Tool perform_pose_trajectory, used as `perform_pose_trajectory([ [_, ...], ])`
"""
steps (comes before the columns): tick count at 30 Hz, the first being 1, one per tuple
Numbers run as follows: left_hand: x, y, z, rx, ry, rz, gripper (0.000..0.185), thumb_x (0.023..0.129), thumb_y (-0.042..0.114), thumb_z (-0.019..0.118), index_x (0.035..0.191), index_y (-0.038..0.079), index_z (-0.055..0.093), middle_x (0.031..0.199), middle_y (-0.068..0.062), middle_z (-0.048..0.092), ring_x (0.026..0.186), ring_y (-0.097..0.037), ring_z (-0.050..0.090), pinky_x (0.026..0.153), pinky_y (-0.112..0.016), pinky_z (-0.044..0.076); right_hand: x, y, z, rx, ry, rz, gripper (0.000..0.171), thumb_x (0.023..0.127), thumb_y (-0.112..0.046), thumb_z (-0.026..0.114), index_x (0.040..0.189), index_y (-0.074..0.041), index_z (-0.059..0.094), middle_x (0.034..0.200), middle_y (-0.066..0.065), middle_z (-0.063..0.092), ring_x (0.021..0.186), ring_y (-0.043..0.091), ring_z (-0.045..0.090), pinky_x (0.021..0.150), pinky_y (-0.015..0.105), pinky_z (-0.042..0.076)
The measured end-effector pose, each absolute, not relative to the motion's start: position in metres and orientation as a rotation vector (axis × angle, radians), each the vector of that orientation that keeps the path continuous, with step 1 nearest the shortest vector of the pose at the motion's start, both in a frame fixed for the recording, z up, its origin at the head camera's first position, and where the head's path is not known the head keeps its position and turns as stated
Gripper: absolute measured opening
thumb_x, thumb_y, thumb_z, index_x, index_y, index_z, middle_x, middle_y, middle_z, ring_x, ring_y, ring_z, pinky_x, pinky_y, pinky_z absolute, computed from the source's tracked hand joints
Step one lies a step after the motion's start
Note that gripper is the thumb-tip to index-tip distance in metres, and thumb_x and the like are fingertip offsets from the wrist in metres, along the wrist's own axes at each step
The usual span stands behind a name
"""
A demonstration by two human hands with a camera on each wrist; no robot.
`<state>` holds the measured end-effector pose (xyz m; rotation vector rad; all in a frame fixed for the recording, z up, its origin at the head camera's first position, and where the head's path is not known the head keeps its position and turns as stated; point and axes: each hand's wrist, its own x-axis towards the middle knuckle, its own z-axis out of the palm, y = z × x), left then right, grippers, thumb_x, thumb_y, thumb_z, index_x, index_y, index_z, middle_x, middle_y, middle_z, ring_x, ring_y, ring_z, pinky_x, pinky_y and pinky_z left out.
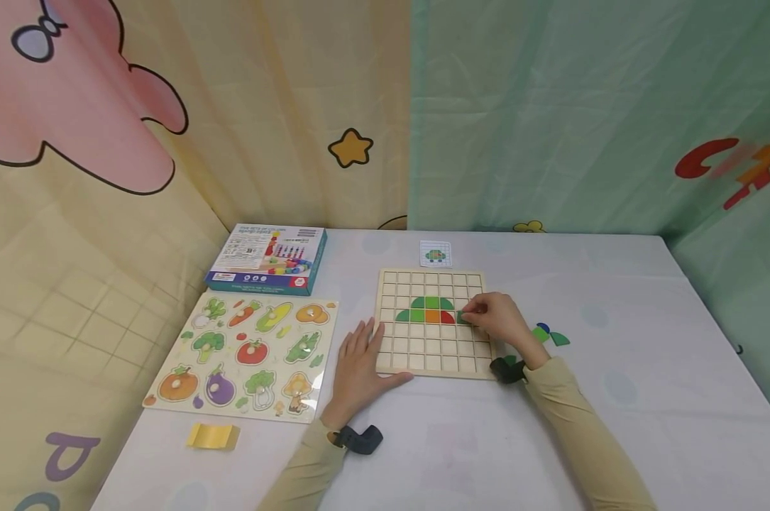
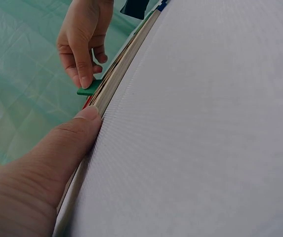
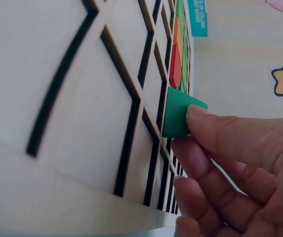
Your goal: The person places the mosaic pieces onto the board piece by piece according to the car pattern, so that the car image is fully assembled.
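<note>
A wooden grid board (image 1: pixel 433 353) lies on the table, with green, orange and red tiles (image 1: pixel 431 311) set as a dome across its middle rows. My right hand (image 1: pixel 502 319) pinches a green tile (image 3: pixel 178 112) between thumb and fingers. In the right wrist view the tile stands tilted at the grid, just beside the red tile (image 3: pixel 174 66). My left hand (image 1: pixel 358 372) rests along the board's left side with fingers spread out straight. Its thumb (image 2: pixel 67 143) lies against the board's near edge in the left wrist view.
Beyond the board lies a small pattern card (image 1: pixel 436 254). Loose green and blue pieces (image 1: pixel 551 334) are to the right, partly behind the right wrist. On the left are a vegetable puzzle board (image 1: pixel 270 372), a boxed set (image 1: pixel 266 259) and a yellow holder (image 1: pixel 213 436).
</note>
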<state>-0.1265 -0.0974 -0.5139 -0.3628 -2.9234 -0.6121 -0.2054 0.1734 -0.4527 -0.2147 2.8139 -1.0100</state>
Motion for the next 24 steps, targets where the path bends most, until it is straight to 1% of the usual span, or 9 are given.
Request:
perform_pose_trajectory([
  [16, -0.1261, -0.0978, -0.5129, -0.362, -2.933, -0.607, 0.106, 0.066, 0.075, 0.059, 0.146, 0.013, 0.028, 0.153, -0.007, 0.021, 0.142, -0.024, 0.013, 0.115, -0.043, 0.012, -0.2055, 0.1722, -0.4525, -0.201, 2.874, -0.862, 0.014, 0.083, -0.022, 0.069, 0.08, -0.009, 0.07, 0.075, 0.003, 0.065, 0.066, 0.017, 0.052, 0.058, 0.026, 0.042],
  [24, -0.1264, -0.0979, -0.5119, -0.364, -2.928, -0.617, 0.106, 0.066, 0.075, 0.06, 0.146, 0.012, 0.028, 0.153, -0.008, 0.022, 0.142, -0.025, 0.014, 0.115, -0.044, 0.011, -0.2046, 0.174, -0.4521, -0.254, 2.876, -0.796, 0.012, 0.084, -0.02, 0.068, 0.083, -0.009, 0.072, 0.081, 0.003, 0.067, 0.07, 0.016, 0.054, 0.063, 0.031, 0.045],
])
